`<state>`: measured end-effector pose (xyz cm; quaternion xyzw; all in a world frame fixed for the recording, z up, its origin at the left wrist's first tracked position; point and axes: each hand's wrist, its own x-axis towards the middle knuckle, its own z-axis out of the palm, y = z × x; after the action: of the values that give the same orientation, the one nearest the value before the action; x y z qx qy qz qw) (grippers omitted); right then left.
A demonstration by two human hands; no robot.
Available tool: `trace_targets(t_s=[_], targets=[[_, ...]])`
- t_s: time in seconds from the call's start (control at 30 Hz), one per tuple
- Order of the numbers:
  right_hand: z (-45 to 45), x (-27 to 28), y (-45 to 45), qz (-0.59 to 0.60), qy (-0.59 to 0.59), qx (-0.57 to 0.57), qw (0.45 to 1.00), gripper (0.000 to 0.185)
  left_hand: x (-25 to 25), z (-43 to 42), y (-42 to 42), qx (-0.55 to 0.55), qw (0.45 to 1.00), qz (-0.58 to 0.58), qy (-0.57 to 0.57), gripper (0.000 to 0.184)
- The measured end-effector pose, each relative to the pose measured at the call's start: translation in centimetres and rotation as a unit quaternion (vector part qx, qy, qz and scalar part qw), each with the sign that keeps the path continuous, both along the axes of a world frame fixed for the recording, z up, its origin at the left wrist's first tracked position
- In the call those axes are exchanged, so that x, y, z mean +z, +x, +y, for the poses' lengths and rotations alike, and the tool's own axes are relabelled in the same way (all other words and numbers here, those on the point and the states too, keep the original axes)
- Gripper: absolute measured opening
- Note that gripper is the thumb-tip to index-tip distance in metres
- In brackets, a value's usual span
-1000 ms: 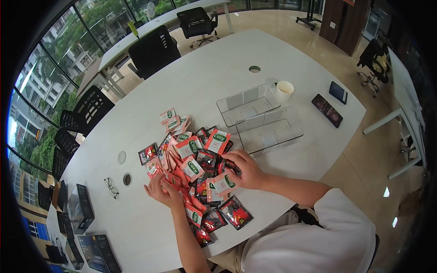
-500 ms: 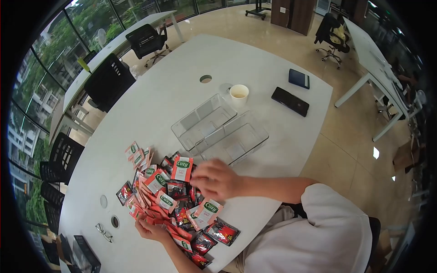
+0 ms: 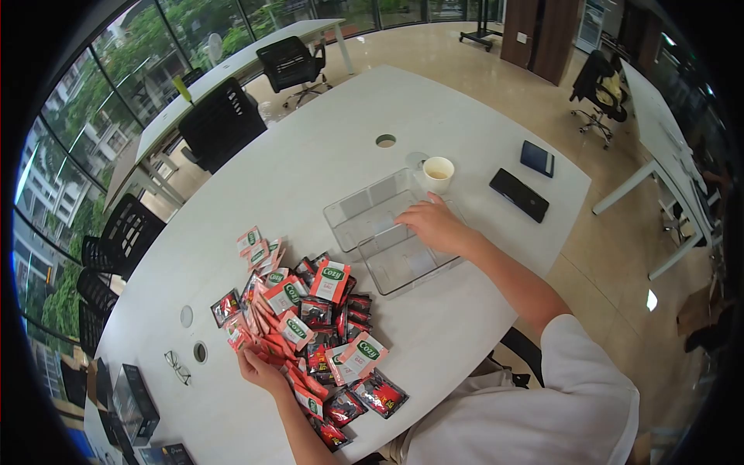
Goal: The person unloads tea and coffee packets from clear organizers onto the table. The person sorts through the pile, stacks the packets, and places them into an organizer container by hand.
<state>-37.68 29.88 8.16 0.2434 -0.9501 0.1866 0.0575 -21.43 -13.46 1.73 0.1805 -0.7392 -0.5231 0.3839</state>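
Packets (image 3: 295, 329): all seen outside bins (image 3: 411, 262) (1 o'clock from heap)
Your right hand (image 3: 435, 223): half-curled, grip unclear
Your left hand (image 3: 262, 372): curled at packets, can't tell grip

Narrow passage between sachet pile (image 3: 316, 311) and clear bins (image 3: 394, 267)
I log the cup (image 3: 439, 180) as obstacle just beyond the right hand (image 3: 436, 223).

On your table (image 3: 302, 182), take the packets (image 3: 310, 325) as the dial's centre, twelve at the top of your view. The far tray (image 3: 350, 206) stands at one o'clock, the near tray (image 3: 407, 267) beside it at two, under your right hand (image 3: 431, 222). The cup (image 3: 439, 175) sits past both, between one and two; the phone (image 3: 519, 195) lies farther out at two. Your left hand (image 3: 260, 373) is at the packets' eight-o'clock edge, the glasses (image 3: 177, 368) beyond.
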Motion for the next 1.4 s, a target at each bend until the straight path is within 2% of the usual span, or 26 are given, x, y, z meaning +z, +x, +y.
trace_targets(t_s=[0.17,0.43,0.57,0.7,0.87,1.17,1.4], targets=[[0.9,1.4,-0.5,-0.032,0.01,-0.015,0.999,0.014,-0.3,-0.2,-0.2,0.01,1.0,-0.007,0.021,0.029],[1.7,1.4,-0.6,0.023,-0.03,-0.005,0.999,0.019,-0.5,-0.2,-0.2,0.013,0.999,0.008,-0.032,0.028],[1.8,1.5,-0.9,0.061,-0.049,0.004,0.997,0.021,-0.3,0.2,-0.4,0.001,0.999,0.024,0.044,0.025],[1.7,1.9,-0.8,0.047,-0.069,0.008,0.996,0.022,0.0,-0.1,-0.4,0.01,0.996,0.026,-0.085,0.025],[1.4,2.5,-0.9,0.004,-0.057,-0.003,0.998,0.021,0.1,-0.2,-0.4,0.01,0.993,0.052,-0.104,0.022],[1.3,3.0,-1.0,0.016,0.007,-0.007,1.0,0.016,0.5,0.0,0.0,0.005,0.994,0.037,-0.099,0.02],[1.2,2.8,-1.0,0.023,0.011,0.0,1.0,0.017,0.8,0.1,0.1,0.0,0.995,0.039,-0.092,0.021]])
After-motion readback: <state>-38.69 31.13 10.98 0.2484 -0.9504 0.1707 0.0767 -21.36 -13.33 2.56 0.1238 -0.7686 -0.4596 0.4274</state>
